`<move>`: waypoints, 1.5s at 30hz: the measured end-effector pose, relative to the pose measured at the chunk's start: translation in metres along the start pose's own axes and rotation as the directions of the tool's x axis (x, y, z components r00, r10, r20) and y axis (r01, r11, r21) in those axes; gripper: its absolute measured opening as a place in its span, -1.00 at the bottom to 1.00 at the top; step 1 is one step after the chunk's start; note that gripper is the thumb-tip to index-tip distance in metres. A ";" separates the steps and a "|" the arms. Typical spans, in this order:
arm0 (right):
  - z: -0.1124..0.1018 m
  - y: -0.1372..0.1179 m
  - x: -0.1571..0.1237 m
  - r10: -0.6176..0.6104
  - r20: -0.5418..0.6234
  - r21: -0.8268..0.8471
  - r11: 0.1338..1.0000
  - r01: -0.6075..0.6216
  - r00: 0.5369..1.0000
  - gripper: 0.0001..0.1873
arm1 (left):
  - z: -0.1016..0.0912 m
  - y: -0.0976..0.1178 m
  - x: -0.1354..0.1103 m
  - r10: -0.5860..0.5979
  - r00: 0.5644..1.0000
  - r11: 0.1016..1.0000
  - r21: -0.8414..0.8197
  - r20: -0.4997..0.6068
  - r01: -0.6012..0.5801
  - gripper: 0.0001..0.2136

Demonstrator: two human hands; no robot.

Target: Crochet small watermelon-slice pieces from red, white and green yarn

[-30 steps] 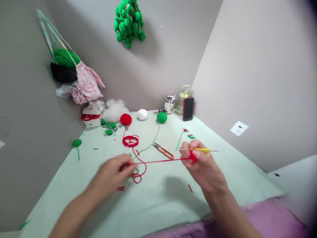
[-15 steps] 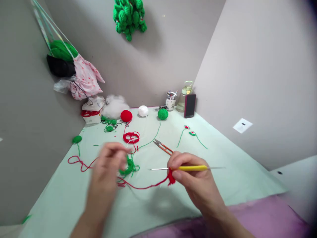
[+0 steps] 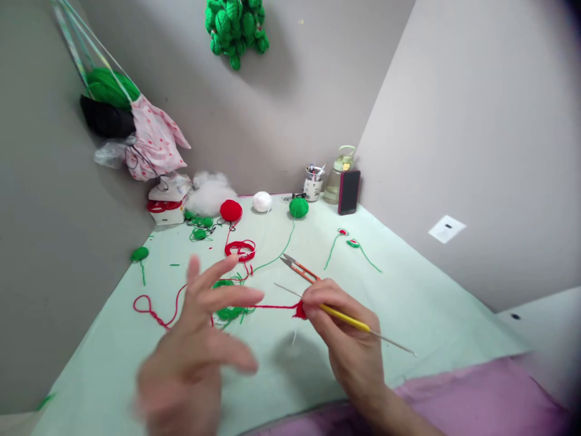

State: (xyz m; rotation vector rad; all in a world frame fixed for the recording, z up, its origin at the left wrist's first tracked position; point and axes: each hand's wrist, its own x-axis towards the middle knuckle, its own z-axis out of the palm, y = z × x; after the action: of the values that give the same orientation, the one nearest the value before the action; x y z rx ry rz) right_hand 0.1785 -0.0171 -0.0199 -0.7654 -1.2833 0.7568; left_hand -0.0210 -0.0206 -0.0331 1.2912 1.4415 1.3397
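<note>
My right hand [image 3: 351, 339] is closed on a crochet hook with a yellow handle [image 3: 345, 317], its thin metal tip pointing up and left. The same fingers pinch a small red crochet piece [image 3: 299, 310]. From that piece a red yarn strand [image 3: 275, 307] runs left to my left hand [image 3: 195, 339], whose fingers are spread and somewhat blurred. How the strand passes around those fingers is partly hidden. A tangle of green yarn [image 3: 231, 312] lies behind the left fingertips. Thread snips with orange handles [image 3: 303, 270] rest just beyond my right hand.
Farther back are a red yarn ball [image 3: 231, 211], a white yarn ball [image 3: 262, 202] and a green yarn ball [image 3: 298, 208]. A phone [image 3: 349, 192] leans against a bottle [image 3: 333, 184]. Two small crochet pieces with green tails, one of them green-edged [image 3: 353, 243], lie at the right.
My left hand has turned and spread its fingers, nearer the camera. The red strand is now straighter. In my right hand the hook has tilted, its handle end now lower.
</note>
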 end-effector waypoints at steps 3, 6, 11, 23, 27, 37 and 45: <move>0.000 -0.003 -0.003 -0.058 0.008 -0.093 0.994 0.058 0.998 -0.76 | 0.021 0.003 -0.001 0.279 0.956 0.959 0.020 0.088 -0.282 -0.77; 0.001 -0.002 -0.008 -0.101 0.047 -0.159 0.982 0.107 0.994 -0.73 | 0.039 0.017 -0.009 0.174 0.975 0.979 -0.129 0.138 -0.156 -0.58; 0.003 0.004 -0.014 -0.144 0.104 -0.181 0.970 0.161 0.984 -0.60 | 0.055 0.017 -0.015 -0.213 0.943 0.783 -0.532 0.257 0.321 -0.50; 0.003 0.010 -0.007 0.054 0.007 -0.083 0.995 -0.053 0.999 -0.78 | 0.057 0.016 -0.016 -0.219 0.962 0.786 -0.555 0.163 0.273 -0.46; 0.003 0.015 -0.003 0.244 -0.038 0.055 0.969 -0.242 0.969 -0.92 | 0.056 0.017 -0.013 -0.249 0.940 0.745 -0.575 0.232 0.340 -0.43; 0.000 0.020 -0.008 -0.080 0.116 -0.178 0.979 0.100 0.990 -0.70 | 0.053 0.025 -0.010 -0.337 0.859 0.519 -0.685 0.386 0.511 -0.34; -0.010 0.023 -0.005 0.272 0.084 0.156 0.947 -0.282 0.959 -0.84 | 0.048 0.016 -0.012 -0.293 0.877 0.671 -0.572 0.380 0.472 -0.31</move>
State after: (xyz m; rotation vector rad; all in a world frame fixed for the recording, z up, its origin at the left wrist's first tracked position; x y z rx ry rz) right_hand 0.1860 -0.0096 -0.0434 -0.8005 -1.1625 1.1092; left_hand 0.0305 -0.0232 -0.0254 0.6080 0.8605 1.1657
